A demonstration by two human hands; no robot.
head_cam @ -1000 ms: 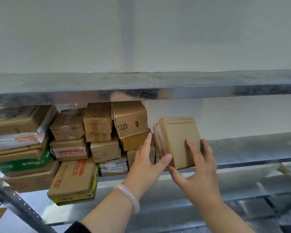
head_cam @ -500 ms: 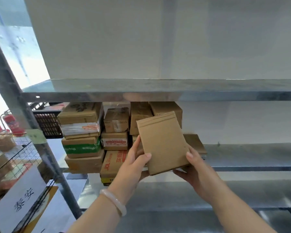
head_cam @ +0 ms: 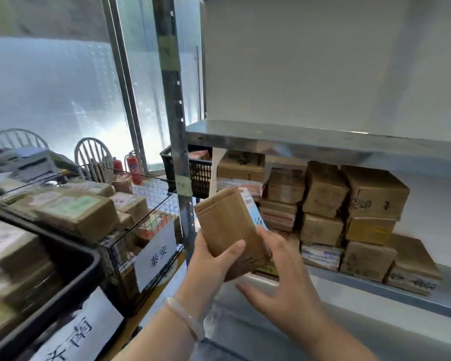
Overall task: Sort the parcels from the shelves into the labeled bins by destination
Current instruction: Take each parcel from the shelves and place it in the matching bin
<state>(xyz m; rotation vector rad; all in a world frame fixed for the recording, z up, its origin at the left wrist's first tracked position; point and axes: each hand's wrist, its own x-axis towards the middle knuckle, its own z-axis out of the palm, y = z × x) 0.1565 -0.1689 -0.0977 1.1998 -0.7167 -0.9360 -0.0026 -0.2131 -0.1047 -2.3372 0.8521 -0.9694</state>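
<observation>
I hold a flat brown cardboard parcel (head_cam: 227,227) in front of the shelf post, tilted, with a white label showing on its right face. My left hand (head_cam: 214,259) grips its lower left side, thumb across the front. My right hand (head_cam: 276,272) touches its lower right edge with fingers spread. Several more brown parcels (head_cam: 326,204) are stacked on the metal shelf (head_cam: 375,285) to the right. A wire bin (head_cam: 141,230) with a white label sign (head_cam: 155,256) stands at the left, and a black bin (head_cam: 71,282) with its own sign sits nearer.
The vertical shelf post (head_cam: 177,157) stands just left of the held parcel. An upper shelf (head_cam: 323,139) overhangs the stack. A black crate (head_cam: 198,173) sits at the shelf's left end. Two fire extinguishers (head_cam: 132,165) and chairs (head_cam: 94,157) are behind the bins.
The parcel came off the shelf and moved left toward the bins. My view turned left, bringing the labeled bins into sight. Both hands stayed on the parcel.
</observation>
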